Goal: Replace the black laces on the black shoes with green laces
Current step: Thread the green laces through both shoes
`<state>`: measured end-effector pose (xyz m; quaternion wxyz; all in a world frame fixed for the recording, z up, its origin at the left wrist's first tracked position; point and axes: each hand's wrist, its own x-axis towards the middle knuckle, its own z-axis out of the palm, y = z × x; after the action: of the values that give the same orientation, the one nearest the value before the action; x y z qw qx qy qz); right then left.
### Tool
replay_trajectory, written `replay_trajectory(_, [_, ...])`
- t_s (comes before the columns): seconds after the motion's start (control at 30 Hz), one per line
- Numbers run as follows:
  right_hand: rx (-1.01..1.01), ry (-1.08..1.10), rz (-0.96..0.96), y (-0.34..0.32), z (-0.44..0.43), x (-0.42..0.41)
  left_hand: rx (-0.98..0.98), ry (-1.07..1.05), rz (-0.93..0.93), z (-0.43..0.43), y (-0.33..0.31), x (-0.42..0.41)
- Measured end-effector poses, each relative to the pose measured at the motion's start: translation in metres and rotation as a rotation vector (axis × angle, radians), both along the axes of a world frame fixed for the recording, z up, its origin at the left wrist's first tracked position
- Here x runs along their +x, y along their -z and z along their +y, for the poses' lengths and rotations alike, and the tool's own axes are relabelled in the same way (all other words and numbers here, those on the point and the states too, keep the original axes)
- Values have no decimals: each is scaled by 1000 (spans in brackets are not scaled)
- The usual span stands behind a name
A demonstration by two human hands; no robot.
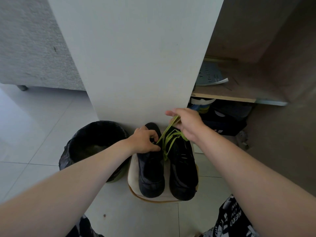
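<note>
Pinching green lace [168,134] in right hand [186,124], left hand [145,141] gripping shoe [150,168]

Two black shoes sit side by side on a pale mat [133,175], toes toward its far edge. Left hand [145,141] grips the left shoe [150,173] up front, fingers curled. Right hand [187,124] pinches the green lace [168,142], raised over the right shoe [183,170]. A black-bagged bin [92,142] stands just left of the mat.

Both bare arms reach forward, the left grip [145,140] low with fingers curled, the right grip [185,123] raised higher, each pinching the green lace [165,131].
</note>
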<state>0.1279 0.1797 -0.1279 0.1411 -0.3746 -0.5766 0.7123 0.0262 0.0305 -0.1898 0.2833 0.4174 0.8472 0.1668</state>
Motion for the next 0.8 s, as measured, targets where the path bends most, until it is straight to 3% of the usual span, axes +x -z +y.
replay_trajectory(0.07, [-157, -126, 12, -1, -7, 0, 6, -7, -3, 0, -1, 0])
replay_trajectory(0.1, [-65, -202, -80, 1, -7, 0, 9, -9, 0, 0, -1, -1])
replay_trajectory(0.2, [820, -559, -584, 13, -7, 1, 25, -21, -2, -1, -1, -1])
replay_trajectory(0.27, [1049, -679, -703, 15, -11, 0, 36, -39, -22, -3, -1, -2])
replay_trajectory(0.43, [1111, -907, -804, 3, -10, 1, 44, -45, -92, -6, 0, -5])
replay_trajectory(0.53, [1260, -655, -797, -1, 4, 2, 27, -53, -62, -5, 0, -3])
replay_trajectory(0.63, [1165, -229, -799, -8, 24, 11, -11, -53, 37, -4, -2, -1])
replay_trajectory(0.73, [1079, -213, -714, -1, 35, 15, -20, -37, 68, -3, -1, 3])
replay_trajectory(0.8, [889, -307, -565, 1, 29, 17, 9, -40, 23, -2, 1, 4])
